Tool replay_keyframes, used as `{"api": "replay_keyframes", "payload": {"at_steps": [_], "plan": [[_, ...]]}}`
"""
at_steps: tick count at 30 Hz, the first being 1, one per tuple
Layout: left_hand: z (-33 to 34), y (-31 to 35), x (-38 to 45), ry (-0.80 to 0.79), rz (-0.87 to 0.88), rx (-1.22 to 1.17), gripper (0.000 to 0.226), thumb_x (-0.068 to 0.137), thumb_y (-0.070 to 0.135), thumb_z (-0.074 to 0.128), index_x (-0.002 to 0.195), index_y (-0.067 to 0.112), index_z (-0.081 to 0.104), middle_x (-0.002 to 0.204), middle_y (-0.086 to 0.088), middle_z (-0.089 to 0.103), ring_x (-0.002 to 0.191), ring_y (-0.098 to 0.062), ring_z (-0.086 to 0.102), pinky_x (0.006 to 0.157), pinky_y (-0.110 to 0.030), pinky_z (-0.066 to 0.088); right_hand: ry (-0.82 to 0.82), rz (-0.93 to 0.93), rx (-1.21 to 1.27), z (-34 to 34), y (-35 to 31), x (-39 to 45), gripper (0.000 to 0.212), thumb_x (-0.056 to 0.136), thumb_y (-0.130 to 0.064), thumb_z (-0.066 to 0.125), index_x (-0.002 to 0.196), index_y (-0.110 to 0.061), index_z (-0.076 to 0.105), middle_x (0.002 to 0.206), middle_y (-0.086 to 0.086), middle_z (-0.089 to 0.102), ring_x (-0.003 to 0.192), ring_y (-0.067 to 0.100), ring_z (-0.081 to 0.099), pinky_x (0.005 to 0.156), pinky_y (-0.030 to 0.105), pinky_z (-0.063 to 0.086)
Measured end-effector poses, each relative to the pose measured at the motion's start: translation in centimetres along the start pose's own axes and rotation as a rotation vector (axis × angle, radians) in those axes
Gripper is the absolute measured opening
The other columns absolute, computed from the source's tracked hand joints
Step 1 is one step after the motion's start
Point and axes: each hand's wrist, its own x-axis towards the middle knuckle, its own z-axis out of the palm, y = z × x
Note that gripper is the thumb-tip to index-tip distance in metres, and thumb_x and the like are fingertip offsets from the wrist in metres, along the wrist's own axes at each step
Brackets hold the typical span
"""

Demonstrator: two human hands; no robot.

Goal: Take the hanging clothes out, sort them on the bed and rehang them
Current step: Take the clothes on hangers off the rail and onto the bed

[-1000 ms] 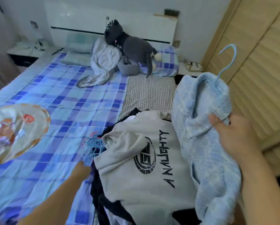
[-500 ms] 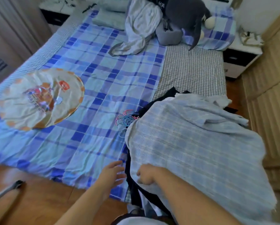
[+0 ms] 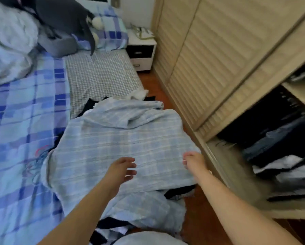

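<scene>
**Pale blue checked shirt spread over the clothes pile at the bed's edge**

A pale blue checked shirt (image 3: pixel 123 144) is laid flat across a heap of dark clothes (image 3: pixel 89 106) at the near right edge of the bed (image 3: pixel 24 110), its lower part hanging over the side toward the wooden floor (image 3: pixel 197 214). Dark fabric is seen poking out from under the shirt at its far and near ends. A tangle of blue and pink hangers (image 3: pixel 36 160) is seen just beside the shirt's left edge, on the blue plaid bedcover.

The left hand (image 3: pixel 120 169) is held over the middle of the shirt with its fingers spread and relaxed; nothing is gripped by it, and whether the cloth is touched cannot be told. The right hand (image 3: pixel 194 161) is placed at the shirt's right edge with its fingers curled downward; whether the fabric is pinched or merely touched cannot be told because of blur. The two hands are kept apart.

To the right, a slatted wardrobe door (image 3: pixel 219 59) is slid aside, and hanging clothes (image 3: pixel 275 138) in dark, grey and white tones are shown in the open compartment. At the head of the bed a grey plush toy (image 3: pixel 63 16) is propped near a crumpled white sheet (image 3: pixel 8 41), and a white nightstand (image 3: pixel 142 50) is set between bed and wardrobe.
</scene>
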Motion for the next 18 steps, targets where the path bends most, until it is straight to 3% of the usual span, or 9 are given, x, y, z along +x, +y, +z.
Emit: {"api": "replay_keyframes", "payload": {"at_steps": [6,9,11,13,18], "plan": [[18.2,3.9,-2.0,-0.301,0.143,0.271,0.020,0.098,0.008,0.056,0.113,0.007,0.069,0.094,-0.009,0.071,0.080,-0.025,0.069,0.079,-0.037,0.054,0.287,0.066,0.401,-19.3,5.0,1.0,0.020,0.098,0.001,0.046,0.099,0.000,0.067,0.077,0.012,0.062,0.063,0.021,0.056,0.059,0.029,0.050],[29.1,6.2,-3.7,-0.407,0.285,0.414,0.018,0.098,0.007,0.055,0.110,0.006,0.069,0.091,-0.009,0.070,0.078,-0.022,0.069,0.087,-0.041,0.056,0.352,-0.034,0.496,-29.4,5.2,2.0,0.018,0.099,-0.004,0.051,0.103,-0.002,0.068,0.081,0.010,0.065,0.064,0.019,0.059,0.062,0.028,0.052],[36.7,8.8,-5.6,-0.461,0.410,0.445,0.016,0.099,0.006,0.054,0.104,0.009,0.068,0.089,-0.008,0.068,0.076,-0.020,0.066,0.083,-0.041,0.057,0.387,-0.141,0.489,-36.6,4.4,1.7,0.017,0.099,-0.007,0.052,0.100,-0.006,0.069,0.089,0.009,0.069,0.070,0.017,0.064,0.070,0.030,0.056],[43.9,11.8,-8.5,-0.508,0.545,0.474,0.018,0.099,0.007,0.051,0.103,0.012,0.068,0.089,-0.004,0.068,0.077,-0.019,0.066,0.071,-0.031,0.054,0.426,-0.265,0.454,-44.1,3.2,0.7,0.020,0.099,-0.006,0.050,0.094,-0.010,0.069,0.093,0.009,0.071,0.070,0.016,0.065,0.075,0.032,0.057],[58.0,19.8,-17.2,-0.600,0.869,0.589,0.016,0.093,0.003,0.056,0.095,0.012,0.070,0.076,-0.001,0.071,0.069,-0.017,0.068,0.069,-0.031,0.054,0.580,-0.510,0.277,-60.7,-1.2,-3.9,0.027,0.094,-0.001,0.050,0.081,-0.015,0.069,0.084,0.009,0.071,0.065,0.018,0.064,0.065,0.032,0.053]]}}
